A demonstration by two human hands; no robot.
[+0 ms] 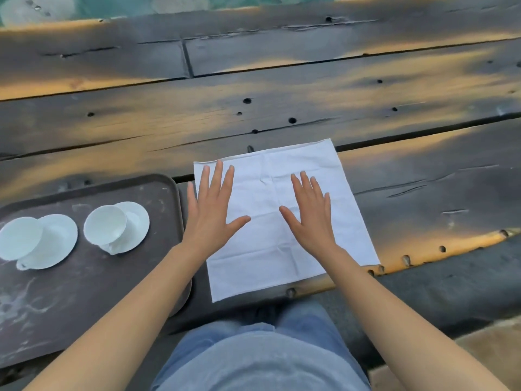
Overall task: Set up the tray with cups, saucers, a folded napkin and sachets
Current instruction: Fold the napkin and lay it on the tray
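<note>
In the head view, the square white cloth napkin point(284, 215) lies unfolded on the dark weathered plank table point(282, 94), just beside the brown plastic tray point(118, 277). The left hand point(210, 213) and right hand point(310, 218) press it flat, fingers straight and spread, gripping nothing. Two white porcelain cups point(105, 224) on saucers point(138, 218) already stand on the tray. I judge the folding is in hand; next, one edge must be pinched and brought over evenly.

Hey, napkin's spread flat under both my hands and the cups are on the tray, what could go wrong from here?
The napkin lies right at the near edge of the table, so folding might drag it off toward your lap. Your left forearm crosses the corner of the tray, and on it the left cup and the right cup sit off-centre on their saucers; a bump could tip them.
</note>
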